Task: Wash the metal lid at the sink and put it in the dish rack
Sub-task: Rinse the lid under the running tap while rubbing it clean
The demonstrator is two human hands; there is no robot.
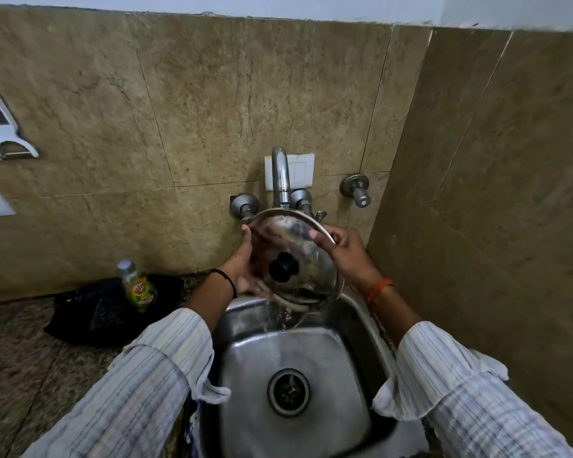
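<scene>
1. Peeler (5, 127), white: we note it hanging on the wall tiles, far left.
2. Detergent bottle (139, 285): upright on a dark cloth (90, 312), left of the sink (245, 325).
3. Left hand (242, 256): fingers curled on the metal lid (308, 259) at its left edge.
4. Metal lid: tilted above the sink under the tap (280, 175), black knob (283, 266) facing us.
5. Right hand (344, 249): fingers closed over the lid's upper right rim.
</scene>
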